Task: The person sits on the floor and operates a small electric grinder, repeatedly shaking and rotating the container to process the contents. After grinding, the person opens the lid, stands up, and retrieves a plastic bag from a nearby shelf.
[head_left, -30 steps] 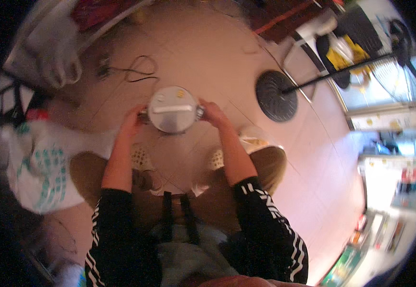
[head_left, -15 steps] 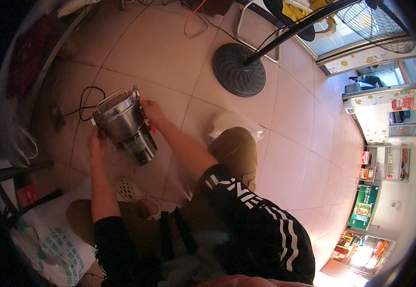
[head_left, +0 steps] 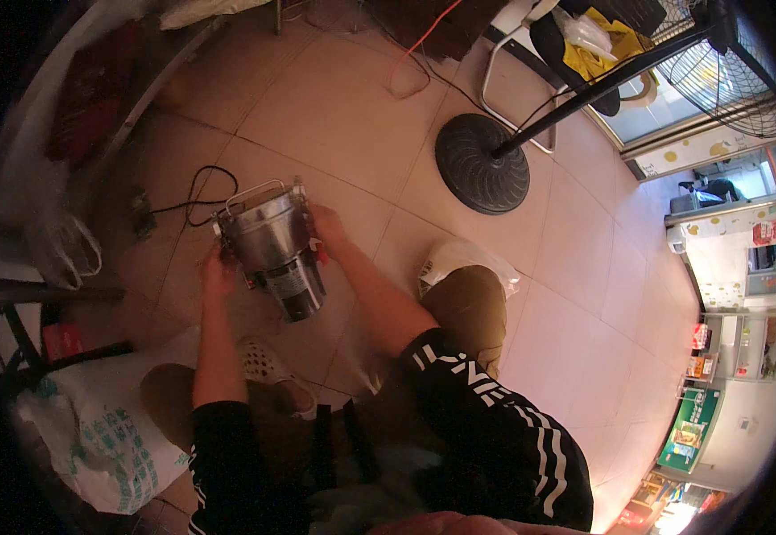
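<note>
A stainless steel lidded machine (head_left: 276, 241) with a wire handle, side latches and a narrower base is left of centre, over the tiled floor. My left hand (head_left: 218, 267) is closed on its left side, partly hidden against the body. My right hand (head_left: 324, 227) grips the right side, beside a small red part. A black cable (head_left: 214, 169) lies looped on the floor behind it. A shoe with holes (head_left: 263, 361) shows below, and a white plastic bag (head_left: 437, 260) lies by my right knee.
A black pedestal fan base (head_left: 482, 165) stands ahead right, its pole slanting up past a chair with yellow cloth (head_left: 593, 53). A white sack (head_left: 103, 437) and dark metal legs (head_left: 13, 339) are at left. An orange cable (head_left: 419, 49) runs at the back; a shelf rack (head_left: 745, 348) stands far right.
A second ago the round lid showed from above at centre; now the machine's side shows, farther left in view. The viewpoint has turned. Both hands have stayed on it.
</note>
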The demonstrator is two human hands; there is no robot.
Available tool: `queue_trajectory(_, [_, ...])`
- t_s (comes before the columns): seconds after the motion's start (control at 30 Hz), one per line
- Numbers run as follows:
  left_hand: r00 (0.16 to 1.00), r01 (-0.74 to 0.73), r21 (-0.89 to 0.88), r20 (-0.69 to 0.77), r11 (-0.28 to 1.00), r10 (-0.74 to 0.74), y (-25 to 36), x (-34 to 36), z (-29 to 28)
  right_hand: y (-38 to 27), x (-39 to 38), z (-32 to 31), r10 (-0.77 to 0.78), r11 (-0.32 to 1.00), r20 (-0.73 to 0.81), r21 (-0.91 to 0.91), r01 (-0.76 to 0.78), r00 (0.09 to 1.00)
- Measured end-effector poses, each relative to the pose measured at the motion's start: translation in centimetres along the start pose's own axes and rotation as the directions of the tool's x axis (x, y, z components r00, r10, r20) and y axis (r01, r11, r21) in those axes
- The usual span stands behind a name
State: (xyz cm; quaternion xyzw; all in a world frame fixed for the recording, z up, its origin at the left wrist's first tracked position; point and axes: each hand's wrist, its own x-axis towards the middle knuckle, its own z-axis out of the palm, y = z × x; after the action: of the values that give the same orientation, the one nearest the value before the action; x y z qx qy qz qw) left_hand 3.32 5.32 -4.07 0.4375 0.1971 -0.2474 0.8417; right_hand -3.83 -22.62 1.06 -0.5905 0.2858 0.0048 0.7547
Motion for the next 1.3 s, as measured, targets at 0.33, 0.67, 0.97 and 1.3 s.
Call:
queue_trajectory(0.33, [0.991,-0.005,0.118,0.134,0.993,-0.011,2.5,-12.5,3.4,-0.5,-7.1,-4.2,0.007,0.994,0.12,0.106,-0.02,0.993])
queue_trajectory(0.67, [0.987,-0.123,0.925,0.153,0.361,-0.057,-1.7,-15.8,1.8,-2.1,-13.3,-7.2,0.452,0.809,0.425,-0.566,-0.16,0.785])
queue_trajectory(0.97, [0.975,-0.203,0.929,0.221,0.31,-0.027,-5.9,-14.7,-0.9,2.5,-13.8,-6.2,0.531,0.726,0.367,-0.662,-0.187,0.764])
queue_trajectory(1.3, [0.989,-0.056,0.959,0.091,0.277,-0.115,-5.3,-15.0,-0.5,3.7,-13.3,-6.7,0.48,0.731,0.416,-0.677,-0.09,0.772])
